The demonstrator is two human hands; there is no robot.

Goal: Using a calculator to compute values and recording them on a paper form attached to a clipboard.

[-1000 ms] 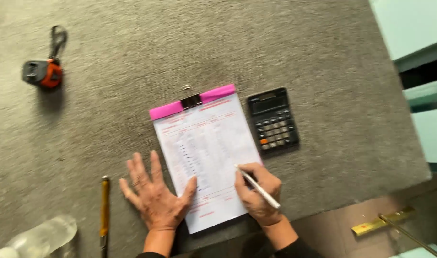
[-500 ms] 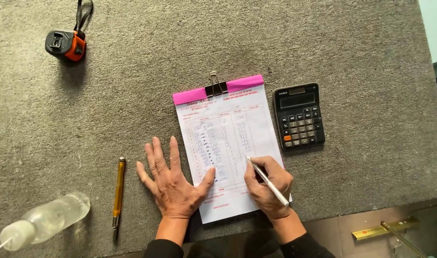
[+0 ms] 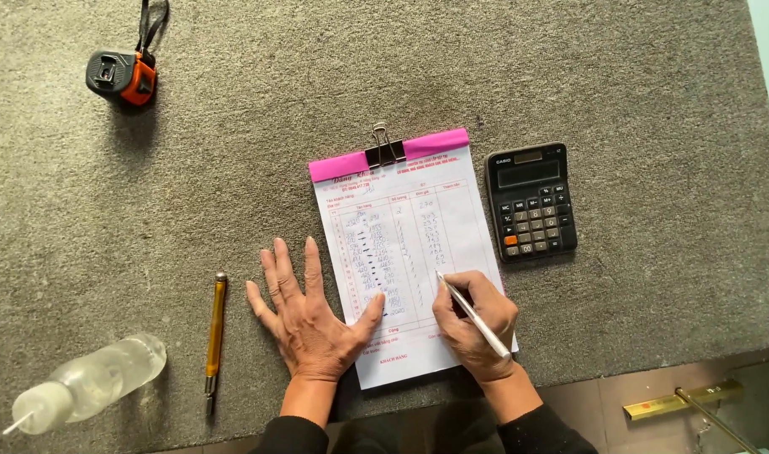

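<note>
Left hand [image 3: 310, 318] lay flat, fingers spread, thumb on the printed form [image 3: 405, 252]; right hand [image 3: 475, 324] gripped a silver pen [image 3: 473, 313], its tip touching the paper

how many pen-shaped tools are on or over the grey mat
2. A silver pen is gripped in the right hand, tip on the form. A yellow pen-like tool lies on the mat left of the left hand. None looks hidden.
</note>
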